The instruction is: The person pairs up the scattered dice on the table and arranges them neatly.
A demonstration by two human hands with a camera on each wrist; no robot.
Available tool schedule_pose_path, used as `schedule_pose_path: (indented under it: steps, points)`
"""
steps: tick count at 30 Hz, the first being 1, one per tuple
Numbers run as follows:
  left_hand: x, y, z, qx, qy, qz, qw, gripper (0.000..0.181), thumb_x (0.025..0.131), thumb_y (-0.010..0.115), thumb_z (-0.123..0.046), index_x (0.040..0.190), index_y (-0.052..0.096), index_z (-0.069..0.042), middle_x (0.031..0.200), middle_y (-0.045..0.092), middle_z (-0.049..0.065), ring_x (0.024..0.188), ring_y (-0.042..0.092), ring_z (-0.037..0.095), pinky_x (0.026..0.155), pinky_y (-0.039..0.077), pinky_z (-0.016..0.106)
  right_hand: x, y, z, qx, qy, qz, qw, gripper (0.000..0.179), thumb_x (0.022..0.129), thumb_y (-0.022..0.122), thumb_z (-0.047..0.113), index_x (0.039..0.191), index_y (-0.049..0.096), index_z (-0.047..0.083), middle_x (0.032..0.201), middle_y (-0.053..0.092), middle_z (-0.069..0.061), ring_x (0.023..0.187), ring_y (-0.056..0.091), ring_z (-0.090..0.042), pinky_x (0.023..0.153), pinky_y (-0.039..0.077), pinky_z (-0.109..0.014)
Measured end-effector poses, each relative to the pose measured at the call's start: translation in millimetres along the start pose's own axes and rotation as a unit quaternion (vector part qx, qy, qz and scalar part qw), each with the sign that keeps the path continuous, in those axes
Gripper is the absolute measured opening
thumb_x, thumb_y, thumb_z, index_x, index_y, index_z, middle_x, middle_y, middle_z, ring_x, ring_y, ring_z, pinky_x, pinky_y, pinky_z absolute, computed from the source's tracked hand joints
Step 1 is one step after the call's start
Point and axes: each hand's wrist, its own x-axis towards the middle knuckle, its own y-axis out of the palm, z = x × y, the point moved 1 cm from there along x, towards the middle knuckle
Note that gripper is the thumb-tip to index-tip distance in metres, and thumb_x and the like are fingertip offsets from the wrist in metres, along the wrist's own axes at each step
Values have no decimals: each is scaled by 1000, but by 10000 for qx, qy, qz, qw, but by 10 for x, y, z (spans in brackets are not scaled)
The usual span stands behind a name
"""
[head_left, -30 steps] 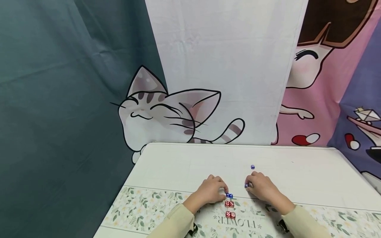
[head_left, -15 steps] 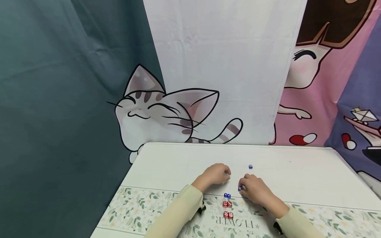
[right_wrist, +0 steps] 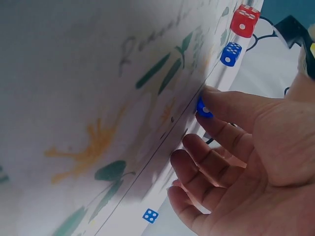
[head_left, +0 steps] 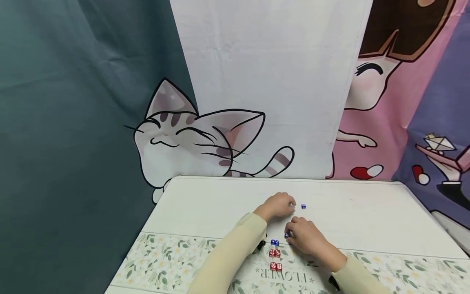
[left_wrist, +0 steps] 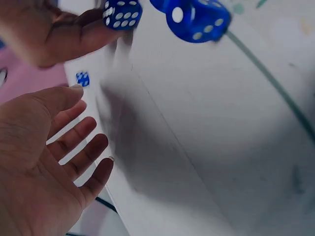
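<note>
My right hand (head_left: 305, 236) pinches a blue die (right_wrist: 203, 108) between thumb and index finger, low over the table. My left hand (head_left: 279, 205) reaches beyond it with fingers loosely bent and nothing in them. Just to the right of those fingers a single blue die (head_left: 303, 206) lies on the white surface; the left wrist view has this die (left_wrist: 82, 78) by the thumb tip. Between my forearms two blue dice (head_left: 275, 242) sit side by side. Closer to me are a pair of red dice (head_left: 274, 253) and, apart from it, another red pair (head_left: 276, 266).
The white table (head_left: 367, 220) carries a floral band (head_left: 161, 257) with printed lettering across its near part. Behind its far edge hangs a cloth backdrop (head_left: 286, 81) with a cartoon cat. A dark green curtain (head_left: 73, 163) hangs on the left.
My left hand has left the blue pair and moved away from me and right, toward the lone blue die. My right hand has brought its pinched blue die left, nearer the pair.
</note>
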Motion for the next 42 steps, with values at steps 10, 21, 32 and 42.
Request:
schedule_pose_path:
  steps: [10,21,32,42]
  points:
    - [101,20,-143,760,-126,-45,9970,40,97,67,-39,134,64,-28,129,65,-9,117,61,11,92,51,28,28,84,108,88,-198,-108,9997,18,78,83,17,84,65,18,87,54,4,85,54,-21,72,46,-47]
    - [205,98,-127,809,14,-19,9967,16,94,71,-42,103,73,-29,99,62,-11,88,57,6,74,48,26,1,124,126,195,-284,-100,9994,20,79,83,20,83,64,20,84,49,7,80,49,-17,67,42,-40]
    - [213,75,-108,1130,159,-171,9933,9,93,72,-38,91,72,-29,91,60,-13,83,55,5,71,47,26,-5,72,32,46,-181,15,9998,21,79,84,22,83,64,20,84,50,8,79,49,-16,68,42,-40]
    - [-12,-1,107,1052,301,-87,9940,10,92,72,-38,95,74,-29,95,60,-11,91,56,8,76,48,27,54,35,49,-35,1,95,9999,18,80,83,20,84,66,20,85,53,6,80,51,-17,70,44,-43]
